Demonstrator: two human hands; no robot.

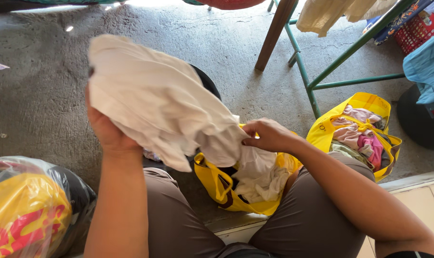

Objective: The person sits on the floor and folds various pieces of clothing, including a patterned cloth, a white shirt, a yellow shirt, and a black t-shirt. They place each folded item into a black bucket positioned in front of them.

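Your left hand (pixel 107 131) is raised at chest height, fingers closed under and behind a crumpled white garment (pixel 159 102), which drapes over it and hangs down to the right. Your right hand (pixel 267 134) pinches the lower trailing edge of that same garment, thumb and fingers closed on the cloth just above a yellow bag (pixel 217 184). The bag stands open on the concrete floor (pixel 35 95) between your knees, with more white cloth (pixel 262 179) bunched inside it. A dark round object shows partly behind the garment; what it is cannot be told. To the right, near your right knee, a second yellow bag (pixel 329 124) holds mixed pink, mauve and pale clothes (pixel 362 136). At lower left, beside your left leg, a clear plastic sack (pixel 28 210) holds something yellow and red. Farther off: a brown wooden leg (pixel 274 36), a green metal frame (pixel 322 79), pale cloth hung above (pixel 322 14), a blue cloth (pixel 427 67) at the right edge.
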